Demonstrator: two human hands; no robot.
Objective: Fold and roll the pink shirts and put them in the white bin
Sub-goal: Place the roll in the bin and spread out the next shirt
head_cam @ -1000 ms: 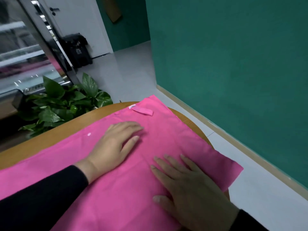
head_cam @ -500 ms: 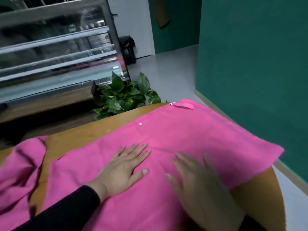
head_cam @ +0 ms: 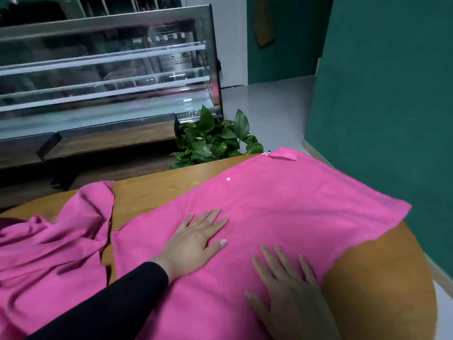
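Pink woven cotton-looking shirt [head_cam: 269, 217], folded to a flat rectangle, lies spread on the round tan wooden table [head_cam: 382, 290], nearest the person, its right corner hanging just past the table edge. Right hand [head_cam: 291, 298] lies palm down on the near right part of the panel, fingers straight and slightly spread, holding nothing, just pressing. Left hand [head_cam: 196, 239], black sleeve [head_cam: 110, 305] behind it, lies flat a bit further in, fingers [head_cam: 213, 217] straight and fanned toward the middle of the cloth, also gripping nothing. Looks like smoothing ahead of the next fold or roll. Judgement on handling: light, thin, limp fabric, no stiffness, will sag and crease if lifted from one point; slides easily on smooth wood, so one palm should pin it while the other works. Best hold is probably a pinch at both corners of one short edge, or flat fingers tucked under the edge to start a tight roll; the overhanging corner is the easiest place to get under. Not fragile. Small white button [head_cam: 228, 179] sits further up the panel, and a pink loop tab [head_cam: 282, 157] with a white label at the far edge. Second crumpled pink shirt [head_cam: 54, 253] heaped to the left, just beside, narrow gap of table between. Beyond the table: leafy green potted plant [head_cam: 213, 141], glass display fridge [head_cam: 105, 77], teal wall [head_cam: 392, 94]. White bin not in view.
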